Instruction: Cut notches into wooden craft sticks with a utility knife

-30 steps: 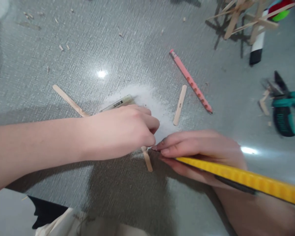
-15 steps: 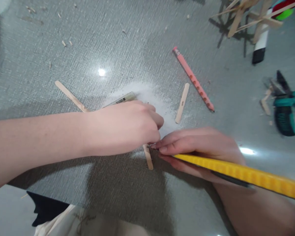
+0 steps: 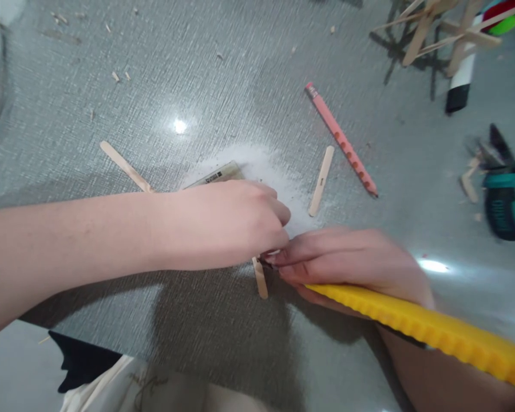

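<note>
My left hand is closed, knuckles up, over a small wooden stick whose lower end sticks out below it. The fingertips are hidden beneath the hand. My right hand is wrapped round a yellow-handled tool, its thumb and fingers pinched close to the tool's dark tip, which touches or nearly touches the stick. The fingertips of both hands almost meet. Behind my left hand lies a clear ruler-like strip, partly covered, on white powder. A second stick with a small slot lies to the right.
A pink pencil lies beyond the slotted stick. Another stick rests behind my left forearm. Teal-and-black pliers are at the right. A stick structure stands at the back right by a white marker. Wood chips dot the table.
The yellow handle has swung lower at its right end, and my right hand has turned slightly. The whole view has shifted a little, with both hands staying together over the stick.
</note>
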Demonstrator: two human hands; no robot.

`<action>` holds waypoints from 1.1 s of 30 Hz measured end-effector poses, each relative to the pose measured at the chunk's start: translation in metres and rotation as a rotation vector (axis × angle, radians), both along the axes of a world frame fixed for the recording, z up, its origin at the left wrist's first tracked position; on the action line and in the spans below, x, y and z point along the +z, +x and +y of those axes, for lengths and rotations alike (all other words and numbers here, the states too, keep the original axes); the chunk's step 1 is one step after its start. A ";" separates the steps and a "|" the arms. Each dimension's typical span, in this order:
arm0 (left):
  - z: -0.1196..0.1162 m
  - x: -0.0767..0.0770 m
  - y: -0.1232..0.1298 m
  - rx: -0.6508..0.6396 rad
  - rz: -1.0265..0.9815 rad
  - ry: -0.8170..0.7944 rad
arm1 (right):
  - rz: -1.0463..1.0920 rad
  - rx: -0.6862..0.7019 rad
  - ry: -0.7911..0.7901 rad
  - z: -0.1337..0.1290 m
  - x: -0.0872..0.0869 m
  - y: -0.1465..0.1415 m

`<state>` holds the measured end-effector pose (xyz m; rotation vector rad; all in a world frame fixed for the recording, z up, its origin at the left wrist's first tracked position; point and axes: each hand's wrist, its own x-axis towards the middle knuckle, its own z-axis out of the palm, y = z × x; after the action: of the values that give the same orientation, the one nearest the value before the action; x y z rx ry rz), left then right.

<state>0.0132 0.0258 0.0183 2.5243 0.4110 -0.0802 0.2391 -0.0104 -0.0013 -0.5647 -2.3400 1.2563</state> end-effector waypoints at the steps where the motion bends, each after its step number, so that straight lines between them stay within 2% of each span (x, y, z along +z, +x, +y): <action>1: 0.000 -0.001 -0.001 0.003 -0.016 0.004 | -0.001 -0.003 0.011 0.000 0.000 0.000; 7: -0.001 -0.015 -0.006 0.027 -0.174 0.030 | 0.109 0.027 0.004 -0.001 -0.006 0.005; 13: -0.003 -0.024 -0.006 0.033 -0.269 0.046 | 0.078 0.023 0.015 -0.002 -0.009 0.005; 22: -0.001 -0.022 -0.006 0.035 -0.236 0.028 | 0.047 0.028 -0.004 0.005 -0.001 0.001; 26: -0.001 -0.020 -0.005 0.043 -0.213 0.034 | 0.013 0.071 -0.014 0.005 -0.001 0.003; 33: -0.001 -0.027 -0.005 0.035 -0.315 0.047 | 0.024 -0.004 0.010 0.002 -0.001 0.000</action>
<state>0.0080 0.0249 -0.0082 2.5172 0.3314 0.3402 0.2391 -0.0085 -0.0025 -0.5483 -2.3225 1.2425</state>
